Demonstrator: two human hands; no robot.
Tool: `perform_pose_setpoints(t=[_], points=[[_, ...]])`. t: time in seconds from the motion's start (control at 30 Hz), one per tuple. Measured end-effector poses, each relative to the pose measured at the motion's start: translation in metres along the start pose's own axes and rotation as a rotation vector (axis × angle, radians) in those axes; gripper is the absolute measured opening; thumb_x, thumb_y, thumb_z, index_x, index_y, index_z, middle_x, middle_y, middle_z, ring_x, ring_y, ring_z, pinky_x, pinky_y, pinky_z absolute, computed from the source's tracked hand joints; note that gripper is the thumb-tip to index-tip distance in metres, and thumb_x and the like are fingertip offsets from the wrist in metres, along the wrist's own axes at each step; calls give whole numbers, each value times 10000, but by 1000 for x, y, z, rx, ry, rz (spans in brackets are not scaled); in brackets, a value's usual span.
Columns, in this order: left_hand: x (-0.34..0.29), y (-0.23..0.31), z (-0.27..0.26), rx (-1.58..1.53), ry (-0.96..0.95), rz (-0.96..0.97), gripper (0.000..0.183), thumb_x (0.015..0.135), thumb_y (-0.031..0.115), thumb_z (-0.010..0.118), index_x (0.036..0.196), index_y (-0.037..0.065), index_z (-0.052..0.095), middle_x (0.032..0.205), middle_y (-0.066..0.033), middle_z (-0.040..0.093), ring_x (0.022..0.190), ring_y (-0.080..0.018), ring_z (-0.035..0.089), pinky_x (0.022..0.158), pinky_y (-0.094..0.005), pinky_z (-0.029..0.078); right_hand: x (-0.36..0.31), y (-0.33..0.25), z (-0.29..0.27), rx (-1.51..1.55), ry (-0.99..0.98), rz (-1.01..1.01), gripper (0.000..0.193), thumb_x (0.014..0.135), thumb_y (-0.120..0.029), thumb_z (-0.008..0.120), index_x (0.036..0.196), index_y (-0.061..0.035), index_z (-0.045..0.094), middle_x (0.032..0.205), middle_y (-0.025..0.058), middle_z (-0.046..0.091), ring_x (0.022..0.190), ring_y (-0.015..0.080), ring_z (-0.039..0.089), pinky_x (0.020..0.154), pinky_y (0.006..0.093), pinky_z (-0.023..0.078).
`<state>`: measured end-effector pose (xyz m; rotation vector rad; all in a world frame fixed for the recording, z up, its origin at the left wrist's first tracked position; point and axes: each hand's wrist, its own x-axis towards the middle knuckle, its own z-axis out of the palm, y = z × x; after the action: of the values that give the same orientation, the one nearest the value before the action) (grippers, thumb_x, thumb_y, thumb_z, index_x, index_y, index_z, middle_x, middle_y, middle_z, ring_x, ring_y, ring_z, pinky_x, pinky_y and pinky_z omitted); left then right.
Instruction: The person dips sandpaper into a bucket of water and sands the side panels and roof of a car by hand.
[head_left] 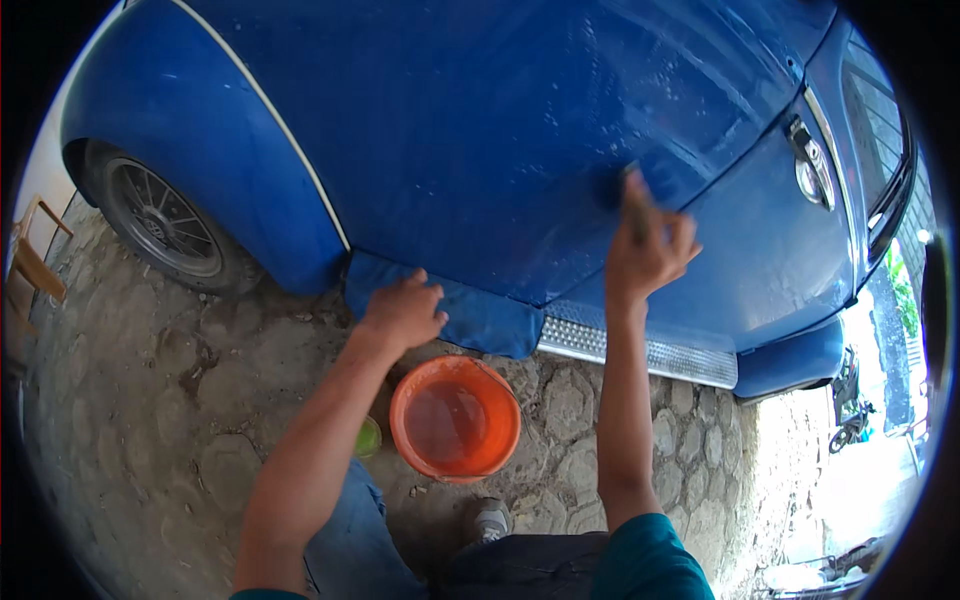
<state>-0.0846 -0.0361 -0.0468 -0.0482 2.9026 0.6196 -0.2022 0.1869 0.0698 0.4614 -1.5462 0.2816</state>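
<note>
The side of a blue car [450, 130] fills the upper view, with water drops and wet streaks on its panel. Against that panel, my right hand [645, 245] is raised near the door seam, fingers closed round a small, blurred, brownish piece that I cannot make out. My left hand [403, 310] hovers by the blue running board [480, 318] with its fingers apart and nothing seen in it; whether it touches the board I cannot tell. Below it stands an orange bucket [455, 465] with cloudy water inside.
A green round container [368, 437] sits beside the bucket, partly behind my left arm. The wheel [165, 215] is at the left, and a ridged metal step [640, 352] runs under the door. A wooden chair [38, 250] stands far left on the stone paving [230, 470].
</note>
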Motion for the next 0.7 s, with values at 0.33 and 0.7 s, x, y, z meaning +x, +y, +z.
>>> perform_pose_setpoints(t=[0.33, 0.7], points=[[-15, 22, -10, 50, -284, 1, 435, 961, 380, 574, 1319, 133, 581, 1379, -79, 521, 1275, -269, 519, 1043, -425, 454, -154, 5, -4, 231, -495, -351, 128, 806, -261, 781, 917, -324, 783, 712, -118, 490, 722, 95, 477, 684, 322, 302], [-10, -16, -3, 53, -308, -118, 482, 960, 436, 564, 1353, 158, 566, 1386, -126, 528, 1309, -298, 490, 1070, -431, 428, -59, 21, 19, 171, -77, 31, 114, 747, -298, 828, 842, -283, 767, 685, -88, 480, 684, 119, 446, 698, 342, 286]])
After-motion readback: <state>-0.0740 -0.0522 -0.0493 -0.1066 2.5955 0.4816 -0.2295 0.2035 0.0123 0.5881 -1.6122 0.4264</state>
